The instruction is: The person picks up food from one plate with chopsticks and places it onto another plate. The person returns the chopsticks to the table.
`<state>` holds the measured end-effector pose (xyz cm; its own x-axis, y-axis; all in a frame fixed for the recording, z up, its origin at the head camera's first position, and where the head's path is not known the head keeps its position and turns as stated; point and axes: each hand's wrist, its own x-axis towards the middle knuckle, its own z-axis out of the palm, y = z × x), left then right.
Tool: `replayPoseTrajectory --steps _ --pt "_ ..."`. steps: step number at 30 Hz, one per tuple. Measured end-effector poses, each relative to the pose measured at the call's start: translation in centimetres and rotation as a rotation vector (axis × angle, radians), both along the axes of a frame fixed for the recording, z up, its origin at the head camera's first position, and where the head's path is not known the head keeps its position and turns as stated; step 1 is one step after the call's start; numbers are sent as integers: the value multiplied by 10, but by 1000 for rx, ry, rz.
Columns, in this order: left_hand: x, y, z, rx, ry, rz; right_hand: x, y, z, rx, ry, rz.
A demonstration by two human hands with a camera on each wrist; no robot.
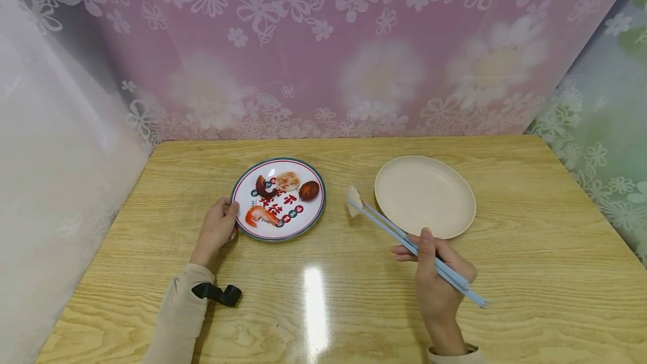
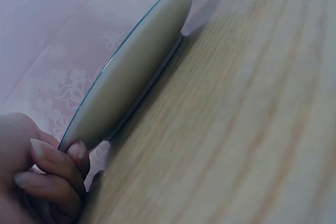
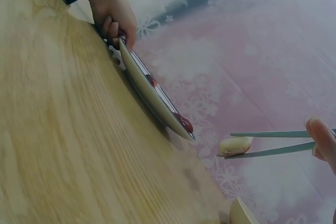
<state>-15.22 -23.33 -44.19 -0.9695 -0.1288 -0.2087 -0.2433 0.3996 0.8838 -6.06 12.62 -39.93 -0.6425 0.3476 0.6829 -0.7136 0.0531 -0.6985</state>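
My left hand (image 1: 218,230) pinches the near-left rim of a white plate (image 1: 309,217) with a teal edge and red lettering; in the left wrist view its fingers (image 2: 52,182) curl under that rim. On the plate lie a shrimp (image 1: 260,216), a brown mushroom cap (image 1: 309,190), a lotus root slice (image 1: 288,181) and a dark red tentacle-like piece (image 1: 264,188). My right hand (image 1: 438,280) holds light blue chopsticks (image 1: 391,229). Their tips clamp a pale, crescent-shaped food piece (image 3: 234,146), raised above the table between the two plates.
A plain beige plate (image 1: 424,195) stands on the right, partly behind the right hand and chopsticks. The wooden table (image 1: 273,308) ends at a pink flowered curtain (image 1: 313,72). A black strap (image 1: 217,293) is round the left sleeve.
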Motion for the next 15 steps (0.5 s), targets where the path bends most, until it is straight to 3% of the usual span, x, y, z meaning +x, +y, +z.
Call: replayPoseTrajectory --steps 8,15 --pt "1 1 -2 21 19 2 0 -17 1 8 -16 102" --pt "1 0 0 2 11 0 -3 -25 1 46 -7 130"
